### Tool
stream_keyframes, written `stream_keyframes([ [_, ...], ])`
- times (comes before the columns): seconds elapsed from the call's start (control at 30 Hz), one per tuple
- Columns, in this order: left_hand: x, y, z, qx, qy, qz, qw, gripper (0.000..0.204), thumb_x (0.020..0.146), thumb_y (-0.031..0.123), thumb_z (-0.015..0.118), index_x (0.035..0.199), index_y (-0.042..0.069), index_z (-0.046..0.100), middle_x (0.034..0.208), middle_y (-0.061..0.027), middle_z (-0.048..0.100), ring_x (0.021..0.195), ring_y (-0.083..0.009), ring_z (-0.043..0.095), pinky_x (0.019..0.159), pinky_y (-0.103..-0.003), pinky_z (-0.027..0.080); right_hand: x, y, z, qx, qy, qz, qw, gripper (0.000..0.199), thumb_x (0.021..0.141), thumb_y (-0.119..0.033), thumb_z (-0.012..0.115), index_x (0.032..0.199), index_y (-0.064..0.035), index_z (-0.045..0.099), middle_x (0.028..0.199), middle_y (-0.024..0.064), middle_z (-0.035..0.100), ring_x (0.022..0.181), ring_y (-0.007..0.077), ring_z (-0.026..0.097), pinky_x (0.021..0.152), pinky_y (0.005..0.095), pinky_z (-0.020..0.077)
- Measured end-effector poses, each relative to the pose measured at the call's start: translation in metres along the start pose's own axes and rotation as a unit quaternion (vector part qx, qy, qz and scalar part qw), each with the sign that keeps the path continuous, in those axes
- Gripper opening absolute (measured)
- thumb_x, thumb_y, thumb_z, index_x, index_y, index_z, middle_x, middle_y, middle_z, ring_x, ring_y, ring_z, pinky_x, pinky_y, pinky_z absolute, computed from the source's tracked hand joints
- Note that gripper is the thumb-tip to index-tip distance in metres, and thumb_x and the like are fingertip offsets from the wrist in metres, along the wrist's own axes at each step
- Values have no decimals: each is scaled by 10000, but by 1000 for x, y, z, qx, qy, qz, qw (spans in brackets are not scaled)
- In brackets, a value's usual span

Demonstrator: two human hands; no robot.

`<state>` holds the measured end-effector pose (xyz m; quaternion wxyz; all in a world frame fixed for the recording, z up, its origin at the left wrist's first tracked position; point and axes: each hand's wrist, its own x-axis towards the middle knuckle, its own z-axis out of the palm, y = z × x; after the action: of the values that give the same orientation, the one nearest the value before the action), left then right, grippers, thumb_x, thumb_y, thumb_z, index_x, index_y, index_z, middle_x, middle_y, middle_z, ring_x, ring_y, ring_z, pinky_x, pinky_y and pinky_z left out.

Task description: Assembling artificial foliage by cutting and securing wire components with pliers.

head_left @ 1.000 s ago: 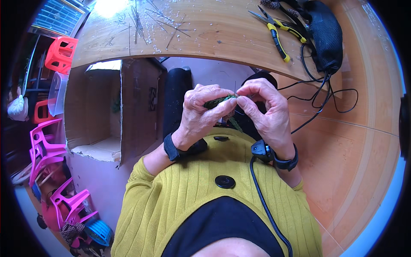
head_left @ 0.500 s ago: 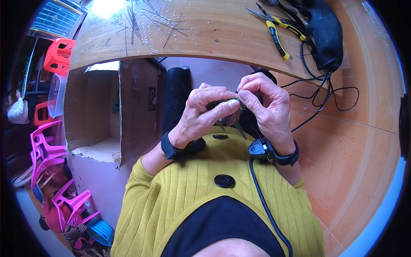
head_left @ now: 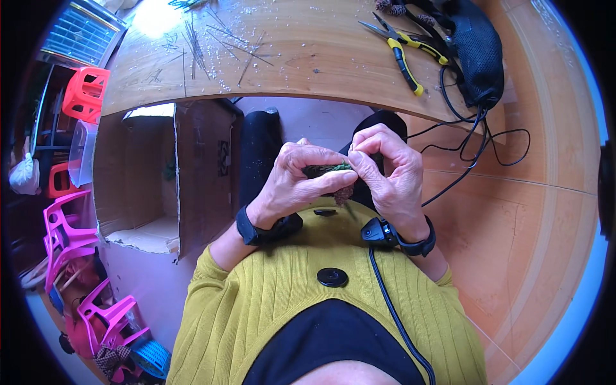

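My left hand [head_left: 296, 185] and my right hand [head_left: 389, 174] meet in front of my chest, below the edge of the wooden table [head_left: 321, 58]. Between the fingers of both hands sits a small dark green and brown piece, like a sprig with a tiny cone [head_left: 339, 183]. The left thumb and fingers wrap around its green end. The right fingertips pinch it from the other side. Much of the piece is hidden by my fingers. Each wrist wears a black band; a black cable [head_left: 391, 308] runs down from the right one.
Yellow-handled pliers [head_left: 404, 54] lie on the table beside a black mesh pouch [head_left: 478, 51] and loose black cables [head_left: 487, 138]. Thin wires and white crumbs [head_left: 205, 45] are scattered at the far left. An open cardboard box [head_left: 160, 179] and pink and red plastic stools [head_left: 64, 224] stand at my left.
Both hands have stayed together on the small piece; the fingers have shifted slightly around it and the hands sit a little lower and closer to my chest.
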<state>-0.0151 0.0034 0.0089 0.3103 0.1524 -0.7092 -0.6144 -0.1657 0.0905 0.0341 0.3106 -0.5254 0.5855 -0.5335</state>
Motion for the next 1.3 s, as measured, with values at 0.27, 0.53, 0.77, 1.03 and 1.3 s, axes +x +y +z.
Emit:
stream_keyframes([
  [0.27,-12,12,5,23,47,-36,998,112,816,60,693,878,-32,709,659,-59,663,570,-89,596,563,-225,459,0,-9,-9,-6,-11,-6,1000,58,843,-11,652,827,11,600,888,52,585,802,108,540,741,237,443],
  [0.53,-16,17,2,-79,98,-61,990,94,839,41,666,859,-44,701,661,-48,648,569,-82,586,544,-217,470,104,27,-113,-538,14,-112,836,548,821,-237,682,1301,-33,514,1227,194,546,1144,310,540,943,383,453],
  [0.77,-28,11,-6,-90,126,-51,987,102,863,37,651,871,-54,696,654,-51,642,565,-87,590,533,-223,484,121,28,-106,-596,-95,-21,797,598,851,-231,605,1398,-92,410,1140,192,539,1056,322,555,944,416,443],
  [1.03,-32,5,-14,-151,123,-83,977,102,830,58,693,898,-12,727,756,-15,680,669,-41,582,630,-186,476,96,3,-97,-459,-91,-56,882,667,759,4,494,1407,-134,419,998,152,510,932,268,546,878,361,441],
  [1.3,-29,2,-15,-120,124,-91,981,108,830,63,704,892,-23,724,731,-15,672,658,-44,581,617,-186,479,-27,-46,-58,-204,-220,12,954,590,735,-65,646,1313,-74,526,1003,102,545,906,227,520,865,316,419],
])
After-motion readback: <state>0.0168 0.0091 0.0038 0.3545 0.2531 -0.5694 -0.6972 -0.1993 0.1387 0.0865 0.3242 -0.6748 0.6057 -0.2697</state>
